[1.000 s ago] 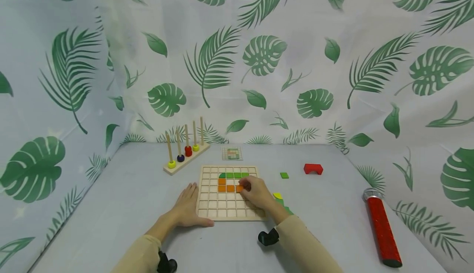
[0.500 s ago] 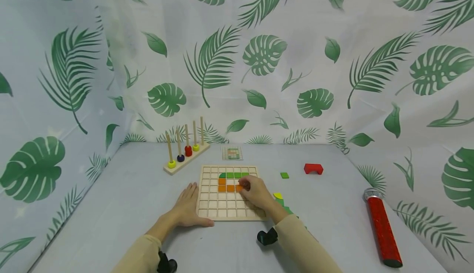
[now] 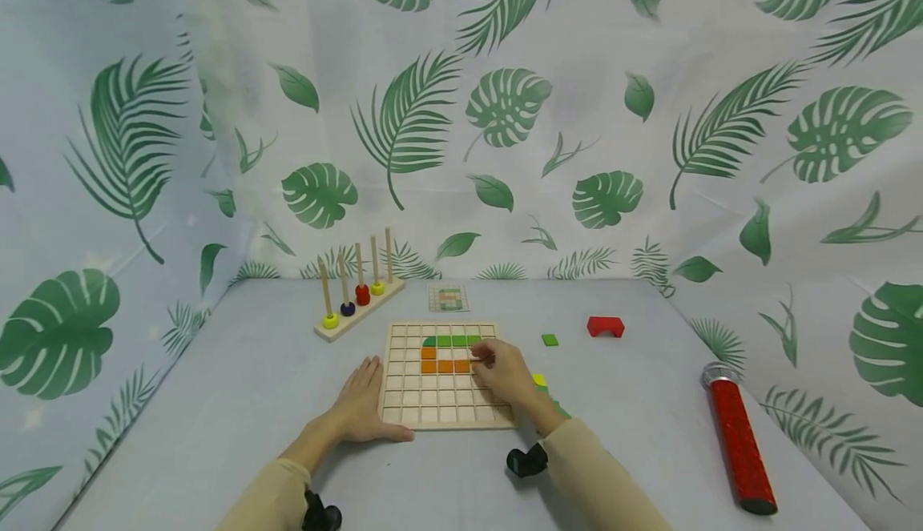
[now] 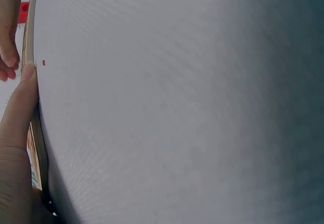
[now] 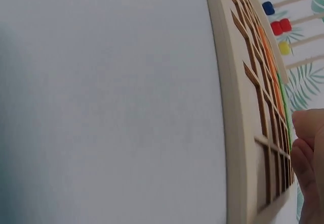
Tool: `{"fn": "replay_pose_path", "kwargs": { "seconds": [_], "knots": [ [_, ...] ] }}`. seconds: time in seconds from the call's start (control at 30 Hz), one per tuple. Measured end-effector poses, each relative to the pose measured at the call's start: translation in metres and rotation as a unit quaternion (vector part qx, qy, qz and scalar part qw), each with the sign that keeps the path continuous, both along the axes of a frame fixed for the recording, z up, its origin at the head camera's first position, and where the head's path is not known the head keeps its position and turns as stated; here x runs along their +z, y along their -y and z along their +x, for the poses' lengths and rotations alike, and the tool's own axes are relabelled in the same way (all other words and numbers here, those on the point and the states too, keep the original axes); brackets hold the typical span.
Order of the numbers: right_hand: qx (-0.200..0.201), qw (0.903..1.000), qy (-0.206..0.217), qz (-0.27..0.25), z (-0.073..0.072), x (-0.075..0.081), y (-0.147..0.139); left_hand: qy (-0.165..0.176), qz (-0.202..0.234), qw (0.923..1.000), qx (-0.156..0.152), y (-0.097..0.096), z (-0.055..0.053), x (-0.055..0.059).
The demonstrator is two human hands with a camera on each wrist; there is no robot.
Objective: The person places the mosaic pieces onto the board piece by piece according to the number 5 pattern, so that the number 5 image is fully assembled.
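A wooden grid board (image 3: pixel 447 400) lies flat in the middle of the table. Green tiles (image 3: pixel 452 341) form a row in it, with a dark rounded piece at the left end. Orange tiles (image 3: pixel 445 366) make an L shape below. My left hand (image 3: pixel 360 408) rests flat along the board's left edge, its thumb (image 4: pixel 21 100) against the front rim. Over the board's right half, my right hand (image 3: pixel 505 372) has curled fingers beside the last orange tile. Whether anything small sits between those fingertips is hidden, also in the right wrist view.
Behind the board stand a slanted peg stand (image 3: pixel 349 326) with beads and a pattern card (image 3: pixel 449 299). To the right are a green tile (image 3: pixel 550 339), a red arch block (image 3: pixel 606 326) and a red tube (image 3: pixel 743 443). Yellow (image 3: pixel 539 380) and green pieces lie partly behind my right wrist.
My right hand's fingertips have shifted slightly right, off the last orange tile, which now shows more fully in its cell. My left hand stays on the board's edge. The head view has turned slightly.
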State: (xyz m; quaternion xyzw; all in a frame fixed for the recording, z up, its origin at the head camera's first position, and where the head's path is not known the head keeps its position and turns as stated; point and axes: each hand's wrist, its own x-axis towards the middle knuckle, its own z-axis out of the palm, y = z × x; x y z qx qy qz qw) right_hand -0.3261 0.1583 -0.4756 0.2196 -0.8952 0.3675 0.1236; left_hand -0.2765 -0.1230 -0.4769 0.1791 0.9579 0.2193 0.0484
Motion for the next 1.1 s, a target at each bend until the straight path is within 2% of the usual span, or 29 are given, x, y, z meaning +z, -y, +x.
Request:
{"fn": "replay_pose_path", "kwargs": {
  "seconds": [0.13,0.27,0.5,0.67,0.87,1.1],
  "knots": [
    [-0.022,0.9997,-0.004,-0.011,0.003,0.004,-0.014,-0.004,0.004,1.0000,0.003,0.001,0.001,0.002],
    [-0.065,0.9979,-0.007,0.001,0.005,0.006,-0.028,-0.004,0.006,1.0000,0.005,0.003,0.001,0.001],
    [-0.141,0.9900,0.005,0.008,0.013,0.005,-0.052,-0.001,0.009,1.0000,0.002,0.000,0.002,-0.001],
    [-0.178,0.9836,0.014,0.022,0.017,0.003,-0.068,-0.005,0.009,0.9999,0.002,-0.002,0.002,-0.003],
    [-0.200,0.9786,0.042,0.025,0.022,0.003,-0.074,-0.004,0.014,0.9999,0.000,-0.001,0.001,-0.003],
    [-0.213,0.9746,0.053,0.045,0.023,0.005,-0.070,-0.004,0.015,0.9999,0.003,-0.002,0.001,-0.004]
  ]
}}
